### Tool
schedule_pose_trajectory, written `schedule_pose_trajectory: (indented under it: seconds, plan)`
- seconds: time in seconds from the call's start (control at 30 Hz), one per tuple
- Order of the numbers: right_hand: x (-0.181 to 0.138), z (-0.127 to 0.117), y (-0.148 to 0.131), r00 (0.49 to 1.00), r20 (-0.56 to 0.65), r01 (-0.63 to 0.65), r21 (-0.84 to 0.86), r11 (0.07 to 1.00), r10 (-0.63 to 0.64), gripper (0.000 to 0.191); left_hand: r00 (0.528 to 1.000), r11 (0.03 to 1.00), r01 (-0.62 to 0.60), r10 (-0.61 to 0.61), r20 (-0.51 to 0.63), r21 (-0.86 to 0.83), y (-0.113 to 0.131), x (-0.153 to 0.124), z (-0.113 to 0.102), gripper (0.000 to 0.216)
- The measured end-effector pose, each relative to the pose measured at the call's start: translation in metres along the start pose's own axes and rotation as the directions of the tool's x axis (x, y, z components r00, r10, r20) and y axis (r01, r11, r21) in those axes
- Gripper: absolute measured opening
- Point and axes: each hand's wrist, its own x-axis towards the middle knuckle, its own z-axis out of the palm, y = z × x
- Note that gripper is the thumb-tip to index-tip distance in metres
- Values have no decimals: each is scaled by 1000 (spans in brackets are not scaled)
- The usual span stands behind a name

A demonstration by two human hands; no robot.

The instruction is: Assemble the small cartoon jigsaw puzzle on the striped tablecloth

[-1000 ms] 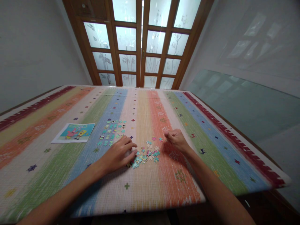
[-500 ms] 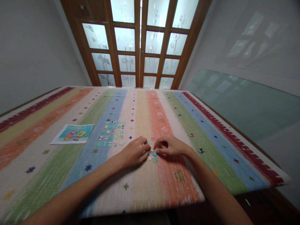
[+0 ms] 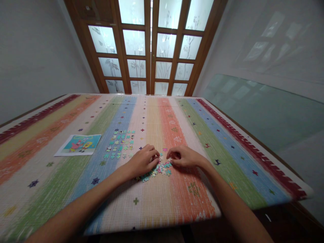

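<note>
Puzzle pieces (image 3: 162, 168) lie under the curled left hand (image 3: 142, 162) and right hand (image 3: 184, 157); pinching, I cannot tell. Best lift one gently.

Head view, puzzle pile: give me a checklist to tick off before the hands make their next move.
1. Both hands at the loose pile: ok; left hand and right hand flank it.
2. Piece pinched in the right hand's fingertips: cannot tell, too small.
3. Piece held in the left hand: cannot tell, fingers curl over the pile.
4. The sorted rows lie apart from the pile: ok.
5. The reference picture uncovered, flat on the striped cloth: ok.
6. Pile back from the cloth's near edge: ok.
</note>
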Motion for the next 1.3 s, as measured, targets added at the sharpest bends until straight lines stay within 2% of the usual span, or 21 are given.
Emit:
schedule_pose_trajectory:
  seconds: [0.17,0.33,0.63,0.77,0.9,1.0,1.17,1.3]
  plan:
    - [0,1,4,1000,-19,12,33,999,-11,18,1000,997,-26,25,10,76,0,5,2,19]
    - [0,0,4,996,83,25,118,993,-35,18,999,995,-37,36,6,88,1,9,2,20]
    - [-3,-3,6,995,104,-4,48,999,-1,22,998,996,-32,27,58,80,4,14,1,17]
    - [-3,-3,7,998,67,6,47,999,-9,28,999,999,-6,3,47,52,4,14,1,13]
    - [-1,0,3,996,49,64,111,992,-69,14,999,1000,27,-27,46,-1,6,14,1,8]
    - [1,3,1,991,73,101,130,986,-112,16,999,998,43,-42,17,-54,8,14,-1,7]
    - [1,3,0,993,94,69,72,995,-76,16,992,991,94,-101,-76,-95,8,0,-16,4]
    - [0,0,-2,995,90,40,56,998,-45,15,969,978,174,-190,-158,-113,-5,-34,-42,12]
